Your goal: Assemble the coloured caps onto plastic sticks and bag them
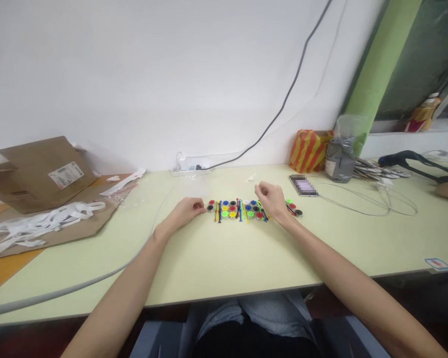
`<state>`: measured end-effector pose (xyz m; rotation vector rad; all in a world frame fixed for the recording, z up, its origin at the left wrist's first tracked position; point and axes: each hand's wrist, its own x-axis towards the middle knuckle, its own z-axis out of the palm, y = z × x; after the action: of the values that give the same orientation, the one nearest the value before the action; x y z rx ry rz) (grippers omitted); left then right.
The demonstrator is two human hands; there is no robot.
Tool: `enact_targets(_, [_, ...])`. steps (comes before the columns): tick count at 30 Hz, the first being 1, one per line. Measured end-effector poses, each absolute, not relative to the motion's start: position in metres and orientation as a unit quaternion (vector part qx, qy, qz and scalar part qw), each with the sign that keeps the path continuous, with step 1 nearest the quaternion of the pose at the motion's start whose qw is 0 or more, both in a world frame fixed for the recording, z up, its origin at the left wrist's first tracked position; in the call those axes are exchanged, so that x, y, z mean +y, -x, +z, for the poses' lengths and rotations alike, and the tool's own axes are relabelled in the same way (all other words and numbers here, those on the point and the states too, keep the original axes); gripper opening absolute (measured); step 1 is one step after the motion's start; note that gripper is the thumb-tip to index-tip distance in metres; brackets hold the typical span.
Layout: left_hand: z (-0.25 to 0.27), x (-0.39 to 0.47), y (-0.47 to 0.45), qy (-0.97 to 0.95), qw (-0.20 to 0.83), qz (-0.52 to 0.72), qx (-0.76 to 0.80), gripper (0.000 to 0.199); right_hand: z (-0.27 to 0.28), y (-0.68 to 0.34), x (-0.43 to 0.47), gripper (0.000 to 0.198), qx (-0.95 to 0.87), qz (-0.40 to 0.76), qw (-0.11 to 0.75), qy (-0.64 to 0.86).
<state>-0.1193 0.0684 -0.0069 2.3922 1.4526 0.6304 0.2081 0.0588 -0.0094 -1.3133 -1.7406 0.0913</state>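
A row of small round coloured discs (232, 209), in red, blue, black, yellow, green and white, lies on the table. Thin coloured sticks (240, 210) stand out between the groups of discs. At the row's left end, my left hand (186, 210) has its fingertips pinched together beside a black disc (210, 208); whether it grips anything is too small to tell. My right hand (272, 200) is curled closed over the right part of the row, covering some pieces; its contents are hidden. Just right of it lie green, red and black discs (292, 206).
A phone (303, 185) lies right of the row, with a striped bag (309, 150) and grey container (339, 161) behind. Leftward are a cardboard box (41, 174) and white straps (48, 221). A power strip (190, 165) sits by the wall; a grey cable (78, 287) crosses the table.
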Motion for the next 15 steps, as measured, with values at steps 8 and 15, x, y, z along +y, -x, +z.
enact_targets(8, [-0.011, 0.072, 0.123, -0.828, 0.116, 0.231, 0.497, 0.03, -0.003, -0.219, 0.142, 0.068, -0.797, 0.0, 0.243, 0.553])
enact_targets(15, [-0.01, 0.071, 0.127, -0.819, 0.068, 0.221, 0.526, 0.027, -0.008, -0.211, 0.181, 0.033, -0.821, -0.025, 0.11, 0.559])
